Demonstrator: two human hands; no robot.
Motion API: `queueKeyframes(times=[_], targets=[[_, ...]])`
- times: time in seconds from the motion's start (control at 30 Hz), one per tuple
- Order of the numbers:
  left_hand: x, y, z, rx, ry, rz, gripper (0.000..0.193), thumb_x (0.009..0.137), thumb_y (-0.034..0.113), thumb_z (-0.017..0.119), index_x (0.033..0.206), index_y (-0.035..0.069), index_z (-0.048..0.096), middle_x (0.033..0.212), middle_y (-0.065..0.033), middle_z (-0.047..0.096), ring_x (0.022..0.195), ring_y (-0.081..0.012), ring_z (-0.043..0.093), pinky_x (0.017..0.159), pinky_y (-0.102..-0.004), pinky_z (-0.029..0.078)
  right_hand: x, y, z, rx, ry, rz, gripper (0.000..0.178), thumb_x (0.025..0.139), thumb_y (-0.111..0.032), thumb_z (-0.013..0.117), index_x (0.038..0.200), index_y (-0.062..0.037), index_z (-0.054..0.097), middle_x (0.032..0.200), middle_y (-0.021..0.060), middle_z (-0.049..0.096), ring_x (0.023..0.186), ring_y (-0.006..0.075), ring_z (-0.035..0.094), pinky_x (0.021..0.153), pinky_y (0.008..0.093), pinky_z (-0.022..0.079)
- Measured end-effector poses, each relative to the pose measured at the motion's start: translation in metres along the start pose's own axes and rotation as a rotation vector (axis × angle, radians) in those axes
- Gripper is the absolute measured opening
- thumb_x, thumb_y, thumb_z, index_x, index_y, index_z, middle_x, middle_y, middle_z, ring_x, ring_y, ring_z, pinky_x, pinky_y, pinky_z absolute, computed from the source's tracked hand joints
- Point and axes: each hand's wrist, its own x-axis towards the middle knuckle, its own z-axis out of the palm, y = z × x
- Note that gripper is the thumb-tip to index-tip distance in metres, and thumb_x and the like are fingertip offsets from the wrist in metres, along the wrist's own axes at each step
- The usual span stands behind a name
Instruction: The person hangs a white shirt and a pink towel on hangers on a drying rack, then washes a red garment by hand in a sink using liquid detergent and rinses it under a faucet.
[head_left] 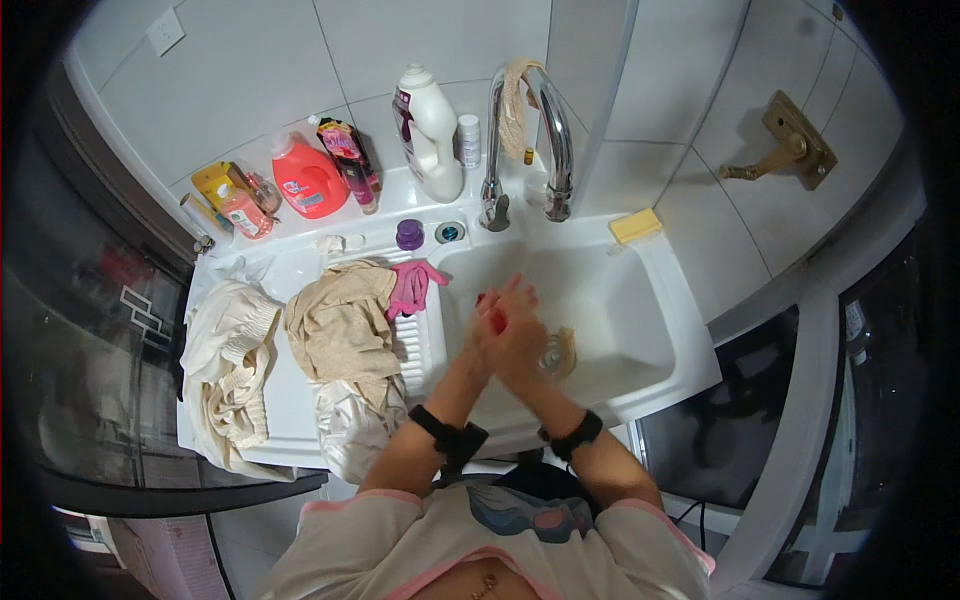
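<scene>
Over the white sink basin (625, 330), my two hands are pressed together. My left hand (482, 338) and my right hand (520, 335) close around a small red thing (496, 320), mostly hidden by fingers and palms, so its kind does not show. Beyond the hands, near the back of the basin, the chrome faucet (555, 130) arches up with a beige mesh cloth (513, 95) draped over its spout. Below and right of my hands, a strainer (551, 352) sits at the drain with a brownish piece beside it.
Left of the basin, the ribbed washboard counter holds a beige garment (345, 315), a pink cloth (412, 288) and white clothes (230, 340). Along the back stand a white jug (432, 150), a red bottle (308, 180) and a purple cap (410, 235). Yellow soap (635, 226) lies at the right corner.
</scene>
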Motion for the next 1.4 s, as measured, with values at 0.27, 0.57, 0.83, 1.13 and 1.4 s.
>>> queueKeyframes(times=[0.27, 0.57, 0.83, 1.13, 1.4], targets=[[-0.004, -0.015, 0.051, 0.066, 0.290, -0.001, 0.043, 0.088, 0.035, 0.031, 0.122, 0.010, 0.036, 0.120, -0.0078, 0.041, 0.109, -0.0226, 0.039, 0.096, -0.0388, 0.026, 0.046, 0.050, 0.000, 0.167, 0.120, 0.279, 0.024, 0.068, -0.023, 0.059, 0.081, -0.0065, 0.049, 0.086, 0.0127, 0.053, 0.080, 0.0293, 0.052, 0.072, 0.0360, 0.041], [-0.011, -0.011, 0.057, 0.385, 0.164, 0.197, 0.041, 0.087, 0.027, 0.037, 0.122, 0.005, 0.037, 0.123, -0.0059, 0.038, 0.111, -0.0189, 0.037, 0.097, -0.0339, 0.025, 0.015, 0.042, -0.019, 1.491, -0.222, 0.903, 0.029, 0.071, -0.020, 0.056, 0.095, -0.0068, 0.047, 0.089, 0.0059, 0.052, 0.081, 0.0222, 0.051, 0.071, 0.0308, 0.043], [-0.002, 0.007, 0.010, 0.100, 0.009, 0.145, 0.045, 0.087, 0.036, 0.037, 0.128, 0.019, 0.029, 0.105, -0.0062, 0.046, 0.093, -0.0202, 0.047, 0.083, -0.0362, 0.039, -0.018, -0.009, -0.003, 0.126, 0.020, -0.375, 0.024, 0.067, -0.015, 0.058, 0.087, -0.0050, 0.049, 0.082, 0.0095, 0.051, 0.074, 0.0267, 0.051, 0.065, 0.0367, 0.043], [-0.010, -0.007, 0.045, 0.075, 0.151, 0.081, 0.041, 0.089, 0.035, 0.028, 0.120, 0.008, 0.036, 0.118, -0.0073, 0.043, 0.106, -0.0214, 0.042, 0.091, -0.0380, 0.033, 0.015, 0.015, 0.000, -0.068, 0.295, -0.288, 0.022, 0.067, -0.020, 0.059, 0.080, -0.0044, 0.051, 0.077, 0.0128, 0.050, 0.072, 0.0332, 0.050, 0.061, 0.0431, 0.041], [-0.011, -0.030, 0.058, 0.127, 0.220, 0.026, 0.041, 0.089, 0.035, 0.030, 0.121, 0.009, 0.037, 0.116, -0.0058, 0.045, 0.106, -0.0200, 0.042, 0.091, -0.0374, 0.032, 0.040, 0.043, 0.000, 0.011, 0.057, 0.165, 0.023, 0.068, -0.020, 0.059, 0.085, -0.0074, 0.052, 0.087, 0.0130, 0.048, 0.080, 0.0326, 0.048, 0.065, 0.0417, 0.042]])
